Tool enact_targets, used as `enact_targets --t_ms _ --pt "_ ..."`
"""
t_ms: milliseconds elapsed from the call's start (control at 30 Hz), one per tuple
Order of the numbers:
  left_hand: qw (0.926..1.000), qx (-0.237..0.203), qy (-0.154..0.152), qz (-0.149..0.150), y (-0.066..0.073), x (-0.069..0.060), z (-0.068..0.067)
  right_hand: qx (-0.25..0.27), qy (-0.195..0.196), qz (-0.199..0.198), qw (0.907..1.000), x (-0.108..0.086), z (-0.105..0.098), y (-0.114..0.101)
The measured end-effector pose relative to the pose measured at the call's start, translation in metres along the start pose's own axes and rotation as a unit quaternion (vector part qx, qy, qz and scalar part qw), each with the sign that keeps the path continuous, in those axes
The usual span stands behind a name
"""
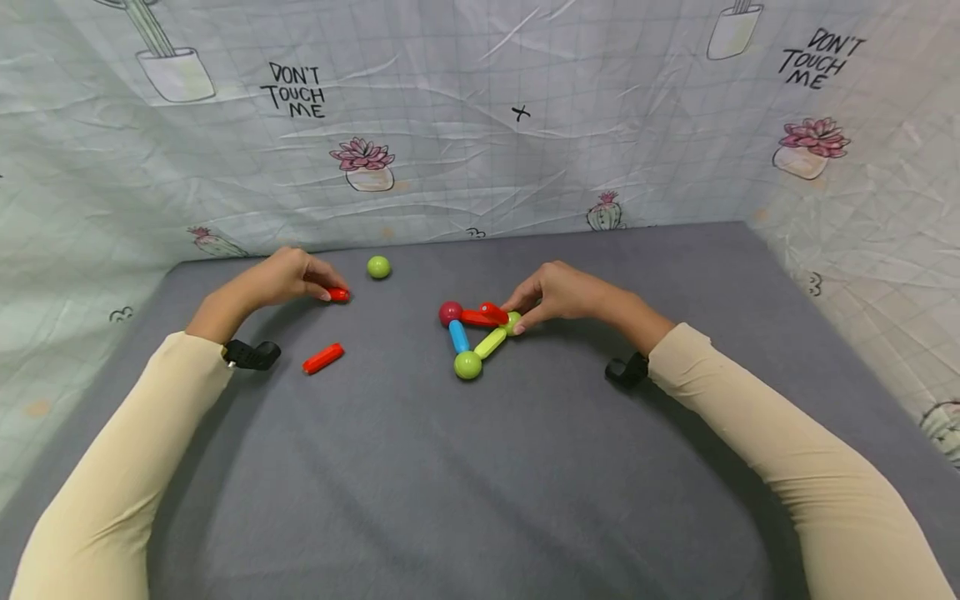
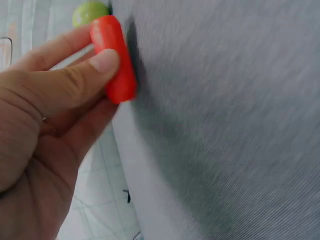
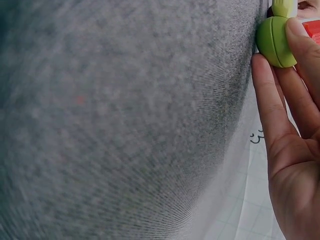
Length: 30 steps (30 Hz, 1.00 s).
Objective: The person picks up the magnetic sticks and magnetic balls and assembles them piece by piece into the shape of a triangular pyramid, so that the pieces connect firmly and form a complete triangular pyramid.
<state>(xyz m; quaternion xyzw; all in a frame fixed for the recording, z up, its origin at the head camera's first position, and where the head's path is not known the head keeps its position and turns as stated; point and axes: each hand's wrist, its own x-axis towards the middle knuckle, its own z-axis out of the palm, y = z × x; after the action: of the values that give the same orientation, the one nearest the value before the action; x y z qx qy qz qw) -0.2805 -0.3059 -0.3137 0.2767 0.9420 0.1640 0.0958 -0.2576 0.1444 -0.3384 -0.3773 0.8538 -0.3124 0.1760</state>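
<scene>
At the back left, my left hand [image 1: 288, 277] pinches a short red rod [image 2: 114, 60] between thumb and fingers, just at the table surface. My right hand [image 1: 561, 293] holds the green ball [image 3: 276, 42] at the right corner of a triangle of rods and balls. A blue rod [image 1: 459, 337], a yellow-green rod [image 1: 491, 342] and a red rod [image 1: 474, 317] form its sides. A dark red ball [image 1: 451, 313] and another green ball [image 1: 468, 365] make the other corners. One more red rod [image 1: 492, 312] angles up near the held ball; its lower end is hard to make out.
A loose red rod [image 1: 323, 358] lies in front of my left hand. Behind it, a loose green ball [image 1: 378, 267] sits near the table's back edge. The grey table [image 1: 480, 483] meets a printed cloth [image 1: 480, 150] at the back.
</scene>
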Motion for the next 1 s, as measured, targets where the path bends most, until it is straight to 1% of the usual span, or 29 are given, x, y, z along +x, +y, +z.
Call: enact_targets --t_ms 100,167,333,433,533,600,667,800,900,1000 --pt "0.9996 -0.016 0.020 0.011 0.004 -0.005 0.005 0.001 0.000 -0.002 1.0000 0.001 0.000 -0.001" --pt "0.9989 -0.029 0.031 0.020 0.010 -0.006 0.007 0.002 0.001 -0.001 1.0000 0.001 0.000 -0.002" --pt "0.9960 -0.061 0.045 0.047 0.028 -0.005 0.009 0.003 0.003 0.001 1.0000 0.000 -0.001 -0.002" --pt "0.9925 -0.093 0.043 0.066 0.039 -0.002 0.011 0.005 0.002 0.001 1.0000 0.000 0.000 -0.002" --pt "0.9874 -0.131 0.036 0.081 0.048 0.001 0.013 0.007 0.001 0.002 1.0000 0.000 0.001 -0.003" --pt "0.9841 -0.146 0.033 0.095 0.054 0.005 0.014 0.007 0.002 0.002 1.0000 0.000 0.001 -0.003" --pt "0.9817 -0.154 0.033 0.107 0.060 0.007 0.016 0.010 0.001 0.004 0.9999 -0.001 0.001 -0.003" --pt "0.9761 -0.160 0.032 0.144 0.069 0.014 0.019 0.010 0.001 0.007 0.9999 0.000 0.002 -0.002" --pt "0.9735 -0.166 0.026 0.156 0.076 0.019 0.022 0.010 0.002 0.003 0.9999 0.000 0.002 -0.001" --pt "0.9731 -0.168 0.025 0.155 0.083 0.024 0.024 0.011 0.002 0.002 0.9999 0.000 0.002 0.000"
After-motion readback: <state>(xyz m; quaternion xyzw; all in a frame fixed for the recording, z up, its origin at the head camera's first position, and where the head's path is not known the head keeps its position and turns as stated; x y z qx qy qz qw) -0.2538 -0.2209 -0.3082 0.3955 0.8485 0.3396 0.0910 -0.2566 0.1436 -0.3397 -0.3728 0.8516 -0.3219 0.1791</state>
